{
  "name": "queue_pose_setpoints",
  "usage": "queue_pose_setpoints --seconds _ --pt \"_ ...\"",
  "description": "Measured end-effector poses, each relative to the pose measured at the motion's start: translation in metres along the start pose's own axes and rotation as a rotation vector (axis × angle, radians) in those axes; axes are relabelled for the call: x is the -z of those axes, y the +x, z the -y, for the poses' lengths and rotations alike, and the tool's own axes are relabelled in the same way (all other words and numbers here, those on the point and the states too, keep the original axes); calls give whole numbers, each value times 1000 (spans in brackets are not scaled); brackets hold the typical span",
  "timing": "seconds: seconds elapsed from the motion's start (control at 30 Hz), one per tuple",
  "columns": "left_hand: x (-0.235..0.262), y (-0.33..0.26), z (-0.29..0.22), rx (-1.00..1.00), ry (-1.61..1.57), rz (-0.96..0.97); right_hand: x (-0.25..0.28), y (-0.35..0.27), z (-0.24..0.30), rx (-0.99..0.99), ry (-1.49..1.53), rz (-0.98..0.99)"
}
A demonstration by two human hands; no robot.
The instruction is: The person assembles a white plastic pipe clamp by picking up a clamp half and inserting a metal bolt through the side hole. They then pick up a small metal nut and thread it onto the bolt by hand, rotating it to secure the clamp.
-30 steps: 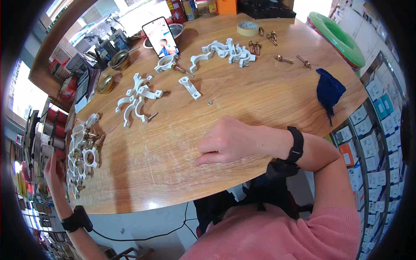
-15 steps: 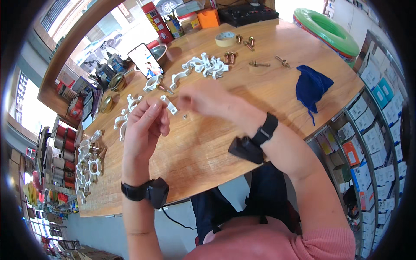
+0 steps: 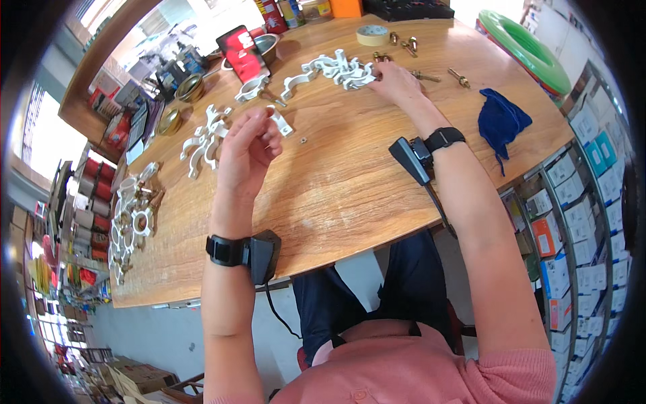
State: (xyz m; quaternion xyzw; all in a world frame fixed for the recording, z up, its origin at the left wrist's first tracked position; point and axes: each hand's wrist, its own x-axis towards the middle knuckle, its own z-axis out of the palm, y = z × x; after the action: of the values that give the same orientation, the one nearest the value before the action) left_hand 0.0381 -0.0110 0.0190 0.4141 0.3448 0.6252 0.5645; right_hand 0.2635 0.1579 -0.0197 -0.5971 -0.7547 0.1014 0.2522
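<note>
My left hand [image 3: 250, 140] is raised above the table with its fingers curled together; whatever they may hold is hidden. Just beyond it lies a white clamp piece [image 3: 281, 123], and a small metal nut [image 3: 303, 140] rests to its right. My right hand [image 3: 398, 86] stretches to the far side, fingertips at the brass-coloured bolts [image 3: 381, 58] and thumb next to a heap of white pipe clamps [image 3: 340, 69]. Its fingers look extended, partly covering the bolts. A single bolt [image 3: 272, 99] lies by another white clamp [image 3: 252, 89] beyond my left hand.
More white clamps [image 3: 205, 138] lie at left, with assembled ones [image 3: 140, 222] by the left edge. A phone [image 3: 243, 54] leans on a bowl. Loose bolts [image 3: 459, 78], a tape roll [image 3: 373, 35] and a blue cloth pouch [image 3: 502, 121] lie at right.
My right hand has moved from beside my left hand out to the bolts at the far right. My left hand stays curled near the white clamp piece. The phone's screen has turned red.
</note>
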Motion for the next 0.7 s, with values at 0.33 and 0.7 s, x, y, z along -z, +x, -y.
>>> queue_pose_setpoints --seconds 0.33,0.7 --pt "-2 -3 1 -51 94 -7 19 -4 25 175 171 -119" --pt "-6 1 6 -193 260 -41 32 -88 116 1030 448 -158"
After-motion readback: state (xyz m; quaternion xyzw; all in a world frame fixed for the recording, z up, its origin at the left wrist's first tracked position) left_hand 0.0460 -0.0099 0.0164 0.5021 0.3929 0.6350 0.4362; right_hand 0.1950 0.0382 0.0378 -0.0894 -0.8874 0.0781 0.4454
